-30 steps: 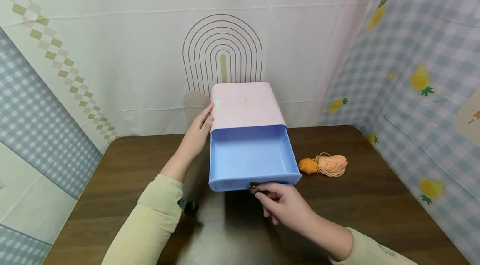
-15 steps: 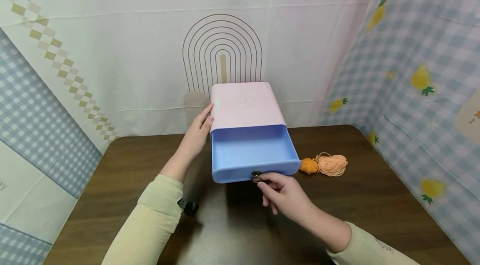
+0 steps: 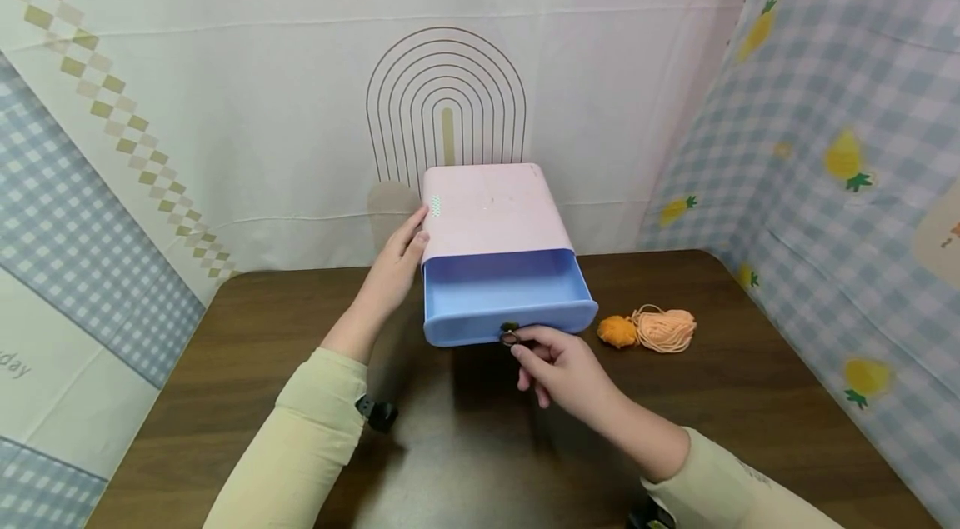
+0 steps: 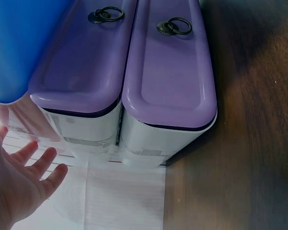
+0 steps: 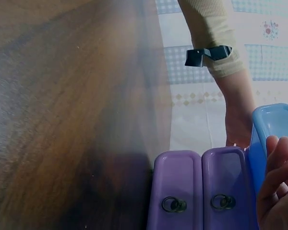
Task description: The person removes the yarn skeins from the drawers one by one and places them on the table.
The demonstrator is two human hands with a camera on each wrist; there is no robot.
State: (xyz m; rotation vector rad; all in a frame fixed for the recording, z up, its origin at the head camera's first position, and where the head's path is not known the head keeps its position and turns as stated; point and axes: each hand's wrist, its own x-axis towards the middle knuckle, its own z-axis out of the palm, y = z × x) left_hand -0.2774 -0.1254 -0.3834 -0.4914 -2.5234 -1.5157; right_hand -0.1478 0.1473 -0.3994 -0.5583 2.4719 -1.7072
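A small drawer cabinet (image 3: 491, 208) with a pink top stands at the back of the table. Its top blue drawer (image 3: 457, 331) is partly pulled out, and the visible part of its inside is bare. My right hand (image 3: 566, 366) pinches the dark ring pull (image 3: 510, 338) on the drawer front between thumb and index finger. With fairly straight fingers, my left hand (image 3: 390, 275) rests against the cabinet's left side. In the left wrist view, two purple drawers (image 4: 175, 72) with ring pulls sit pushed in below the blue one.
Right of the cabinet lie an orange yarn ball (image 3: 617, 331) and a peach yarn skein (image 3: 665, 330). Behind the brown wooden table (image 3: 300, 329) hangs a white patterned cloth (image 3: 285, 112). A blue checked cloth (image 3: 810, 146) hangs along the right.
The right hand has moved away from me with the ring pull, and the blue drawer has slid further into the cabinet. My left hand has stayed against the cabinet's side.
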